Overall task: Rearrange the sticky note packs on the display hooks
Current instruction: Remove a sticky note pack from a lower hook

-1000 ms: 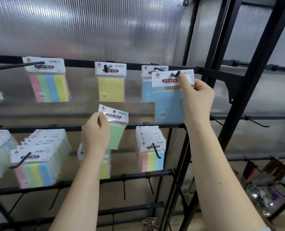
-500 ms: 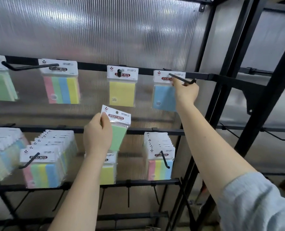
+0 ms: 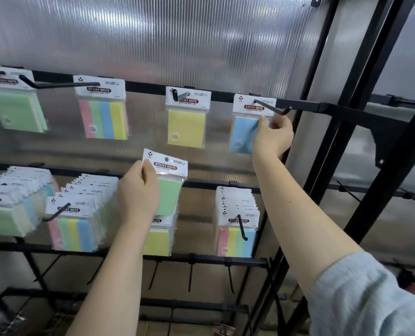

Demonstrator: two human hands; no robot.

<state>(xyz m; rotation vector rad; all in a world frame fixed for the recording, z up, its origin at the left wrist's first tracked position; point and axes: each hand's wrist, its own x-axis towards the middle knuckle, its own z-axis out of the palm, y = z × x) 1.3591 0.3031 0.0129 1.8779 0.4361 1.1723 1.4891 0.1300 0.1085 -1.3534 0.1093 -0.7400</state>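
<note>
Her right hand (image 3: 272,138) pinched the blue pack (image 3: 244,134) hanging at the top rail's right end; her left hand (image 3: 138,190) gripped a green pack (image 3: 169,192), probably awaiting its hook.

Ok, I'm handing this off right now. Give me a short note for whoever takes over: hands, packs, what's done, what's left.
Left hand: grips a green sticky note pack off any hook, in front of the middle row.
Right hand: fingers on the blue pack, which hangs at the back of the top row's rightmost hook.
Top row, left to right: green pack, multicolour pack, yellow pack, blue pack.
Done: blue pack is on its hook.
Left: let go of the blue pack and hang the green pack in hand, probably with the green one at top left.
</note>
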